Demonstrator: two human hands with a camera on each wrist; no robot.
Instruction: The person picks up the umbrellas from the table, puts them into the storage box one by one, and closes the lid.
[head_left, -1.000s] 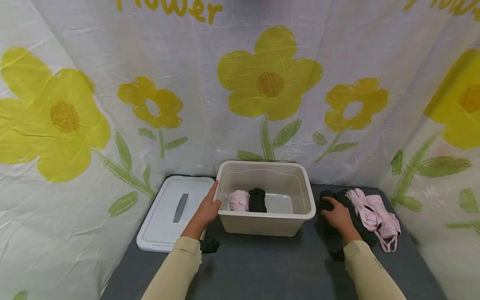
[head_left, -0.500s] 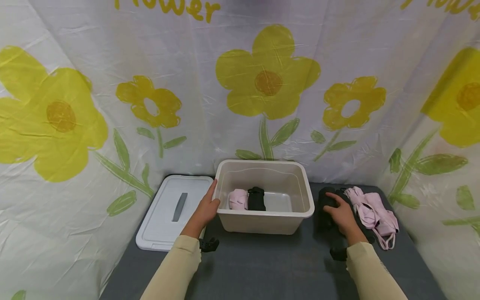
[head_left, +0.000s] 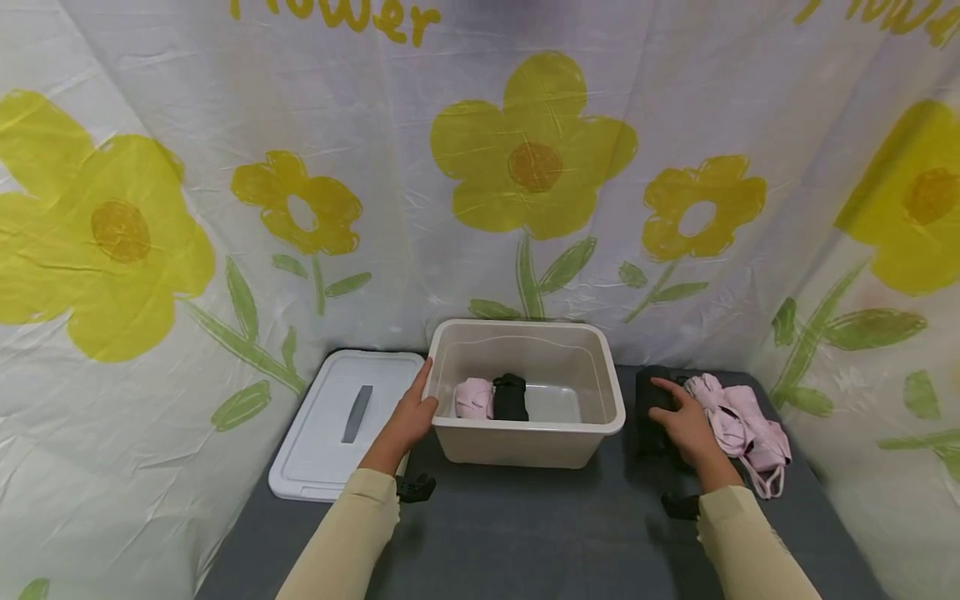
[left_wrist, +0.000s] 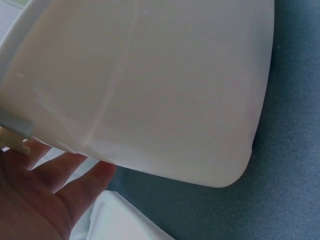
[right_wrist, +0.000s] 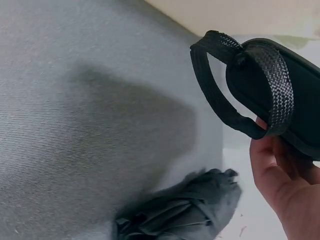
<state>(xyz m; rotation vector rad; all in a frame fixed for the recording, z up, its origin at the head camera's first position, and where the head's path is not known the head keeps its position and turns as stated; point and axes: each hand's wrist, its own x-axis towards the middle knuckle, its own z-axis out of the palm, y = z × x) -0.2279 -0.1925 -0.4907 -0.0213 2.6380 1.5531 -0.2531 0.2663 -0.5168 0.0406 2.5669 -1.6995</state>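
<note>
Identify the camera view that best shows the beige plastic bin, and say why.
The head view: the beige plastic bin shows nearly whole, with a pink bundle and black bundle inside. The left wrist view shows only an outer wall beside the left hand; the right wrist view, apparently a cropped beige piece.

- In the head view, the light is soft and rather even; the flowered cloth (head_left: pixel 405 275) looks slightly greyish.
- Soft shadows lie on the dark table (head_left: pixel 525 533) near both forearms.
- In the left wrist view, the box (left_wrist: pixel 175 100) has faint gloss, while the lid (left_wrist: pixel 125 222) is very bright.
- In the right wrist view, a broad, blurred shadow falls on the table; the black strapped item (right_wrist: pixel 302 97) loses detail in darkness.
</note>
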